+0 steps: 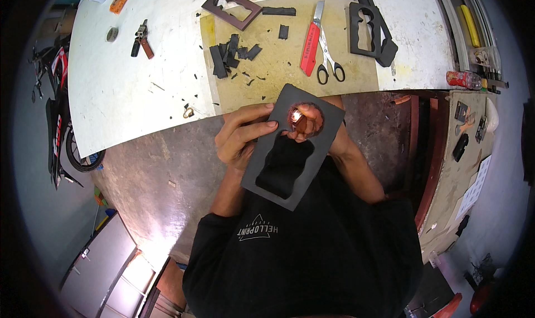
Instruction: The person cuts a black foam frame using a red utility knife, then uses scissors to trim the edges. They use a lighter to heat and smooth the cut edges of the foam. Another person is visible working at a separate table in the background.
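Note:
Above the near edge of the table I hold up a dark grey foam block (262, 176), tilted, with a round hole joined to a longer wavy cutout. My left hand (243, 133) grips its upper left edge, fingers on the front face. Behind the block is my right hand (314, 123), partly seen through the round hole. Its fingers close on a small reddish-brown thing (300, 126) that looks like a lit lighter. A bright, flame-like glow shows there, and the hole's rim is lit reddish. The rest of the right hand is hidden by the foam.
On the white table (122, 95), a yellowish mat (356, 75) bears scissors (330, 61), a red-handled cutter (310, 47), black foam scraps (225, 56) and a brown foam frame (233, 8). Another black frame (356, 31) lies right. A folding tool (142, 41) lies left. A side bench (451, 190) stands right.

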### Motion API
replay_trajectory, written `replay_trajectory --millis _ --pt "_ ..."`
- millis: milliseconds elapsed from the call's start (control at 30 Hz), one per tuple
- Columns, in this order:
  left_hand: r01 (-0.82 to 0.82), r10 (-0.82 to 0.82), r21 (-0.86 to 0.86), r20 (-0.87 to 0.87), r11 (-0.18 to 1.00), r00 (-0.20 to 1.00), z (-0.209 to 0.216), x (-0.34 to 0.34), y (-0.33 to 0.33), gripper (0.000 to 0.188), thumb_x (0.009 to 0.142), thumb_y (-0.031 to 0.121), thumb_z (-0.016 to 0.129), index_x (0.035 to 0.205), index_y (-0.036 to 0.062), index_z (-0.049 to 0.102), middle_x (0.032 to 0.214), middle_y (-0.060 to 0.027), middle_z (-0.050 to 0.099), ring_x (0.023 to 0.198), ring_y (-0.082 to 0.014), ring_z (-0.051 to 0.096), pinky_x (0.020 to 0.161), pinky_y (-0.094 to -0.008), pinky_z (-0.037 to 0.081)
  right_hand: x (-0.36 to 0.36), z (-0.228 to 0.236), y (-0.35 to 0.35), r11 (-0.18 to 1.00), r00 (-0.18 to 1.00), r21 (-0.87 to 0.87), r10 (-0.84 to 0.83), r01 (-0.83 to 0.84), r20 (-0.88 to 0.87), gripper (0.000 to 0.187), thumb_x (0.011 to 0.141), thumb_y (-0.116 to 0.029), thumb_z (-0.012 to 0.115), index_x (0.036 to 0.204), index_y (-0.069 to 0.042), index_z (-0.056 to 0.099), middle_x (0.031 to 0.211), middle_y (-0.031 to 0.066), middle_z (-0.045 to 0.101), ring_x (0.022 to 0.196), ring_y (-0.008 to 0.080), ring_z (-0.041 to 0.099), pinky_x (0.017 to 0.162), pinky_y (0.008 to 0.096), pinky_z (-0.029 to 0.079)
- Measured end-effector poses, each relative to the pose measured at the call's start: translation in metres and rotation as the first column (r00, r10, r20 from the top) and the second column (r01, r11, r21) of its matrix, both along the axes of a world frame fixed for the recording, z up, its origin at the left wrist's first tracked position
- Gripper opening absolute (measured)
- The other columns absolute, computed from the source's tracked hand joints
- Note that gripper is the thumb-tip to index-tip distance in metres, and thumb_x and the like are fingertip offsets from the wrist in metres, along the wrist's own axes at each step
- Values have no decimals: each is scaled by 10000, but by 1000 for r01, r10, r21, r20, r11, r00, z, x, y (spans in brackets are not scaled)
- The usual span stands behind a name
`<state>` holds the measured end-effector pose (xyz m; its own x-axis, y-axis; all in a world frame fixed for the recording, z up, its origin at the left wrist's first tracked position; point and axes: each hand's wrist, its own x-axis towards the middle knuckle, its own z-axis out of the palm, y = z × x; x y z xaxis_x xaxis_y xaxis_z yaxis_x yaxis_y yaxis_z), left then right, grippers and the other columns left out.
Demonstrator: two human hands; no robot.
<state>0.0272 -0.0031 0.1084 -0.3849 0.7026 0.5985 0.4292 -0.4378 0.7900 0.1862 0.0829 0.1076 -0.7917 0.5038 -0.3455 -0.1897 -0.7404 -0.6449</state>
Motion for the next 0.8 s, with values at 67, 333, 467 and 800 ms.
replay_trajectory --millis 67,333,467,800 --pt "2 -2 10 -5 1000 1000 0 0 1 117 793 73 721 886 2 713 1010 -215 707 896 -284 709 771 -300 556 0 -4 0 1000 1000 14 -4 4 -2 401 1019 -366 520 991 10 660 830 77 669 699 106 625 658 212 503" --pt "5 -5 15 -41 1000 999 -1 -3 2 100 815 50 692 895 -4 717 1011 -208 703 909 -290 706 757 -309 573 -1 -10 -1 997 995 -53 -61 57 -84 383 1022 -344 507 996 13 643 837 88 659 692 112 608 632 224 484" --pt "-2 2 22 -26 1000 1000 -4 -3 1 100 822 44 684 903 -2 721 1016 -208 700 913 -291 703 755 -310 576 -3 0 1 995 993 79 -47 55 -106 392 1023 -341 492 1043 23 638 900 90 651 753 110 603 654 218 482" --pt "-20 20 9 4 1000 1000 -6 0 0 83 817 41 695 886 0 715 1016 -207 702 912 -284 699 752 -297 569 -2 4 -4 997 998 58 -56 54 26 375 1003 -326 541 1044 31 647 886 78 647 758 109 602 664 214 483"
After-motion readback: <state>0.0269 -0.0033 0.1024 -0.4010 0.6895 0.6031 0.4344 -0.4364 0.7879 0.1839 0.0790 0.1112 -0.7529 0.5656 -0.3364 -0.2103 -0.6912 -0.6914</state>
